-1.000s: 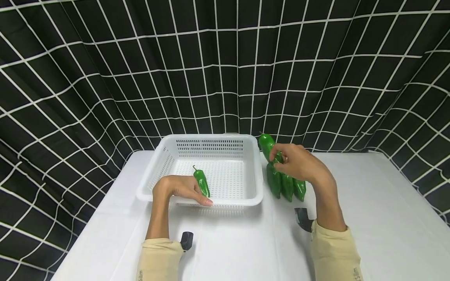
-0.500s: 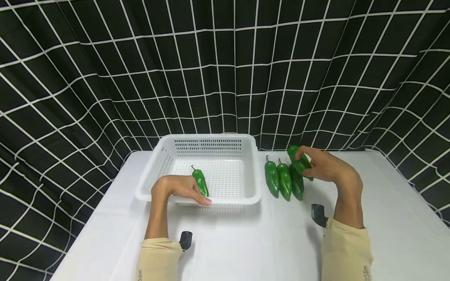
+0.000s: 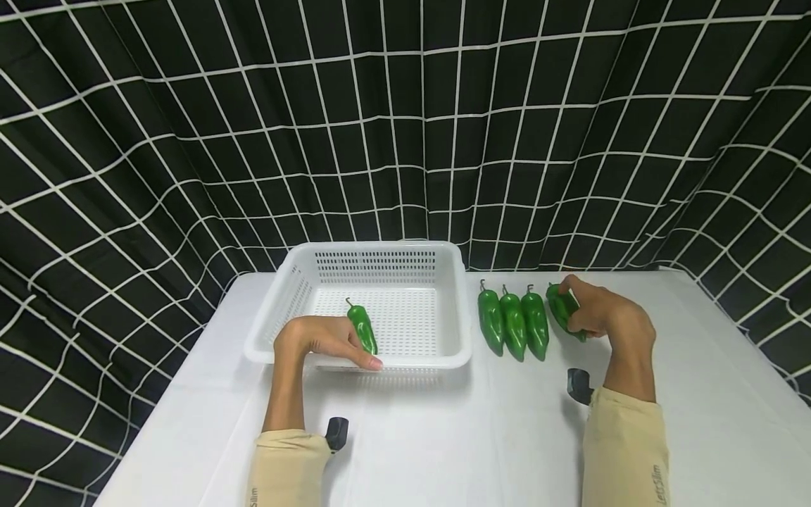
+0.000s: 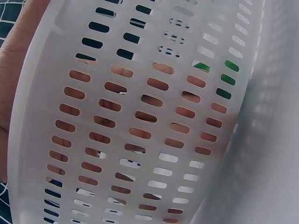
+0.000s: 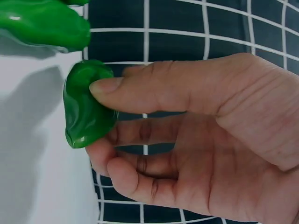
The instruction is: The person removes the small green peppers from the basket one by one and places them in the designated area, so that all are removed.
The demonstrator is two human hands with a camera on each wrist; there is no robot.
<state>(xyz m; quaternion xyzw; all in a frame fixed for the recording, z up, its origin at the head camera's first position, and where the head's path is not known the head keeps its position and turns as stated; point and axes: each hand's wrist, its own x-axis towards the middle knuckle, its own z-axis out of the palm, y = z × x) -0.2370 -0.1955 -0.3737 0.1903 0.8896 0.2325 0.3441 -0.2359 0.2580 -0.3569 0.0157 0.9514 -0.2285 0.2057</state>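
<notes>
My left hand (image 3: 323, 339) grips the near rim of a white perforated plastic basket (image 3: 437, 362), its thumb along the rim. In the left wrist view, its fingers show through the slots of the basket wall (image 4: 28, 112). Inside the basket, beside that hand, lies one green pepper (image 3: 361, 324). On the right, my right hand (image 3: 598, 310) pinches another green chili pepper (image 3: 560, 307) low over the table, stem pointing away. The right wrist view shows the thumb pressed against this pepper (image 5: 81, 109), with fingers behind it.
Three more green peppers (image 3: 514, 327) lie side by side between the basket and my right hand, stems away from me. A white cloth covers the table (image 3: 418, 443). Behind and at the sides hangs a black curtain (image 3: 393, 141) with a white grid.
My right hand has carried a pepper from beside the basket rightward over the other peppers, then down to the right end of their row. The left hand and basket have stayed in place.
</notes>
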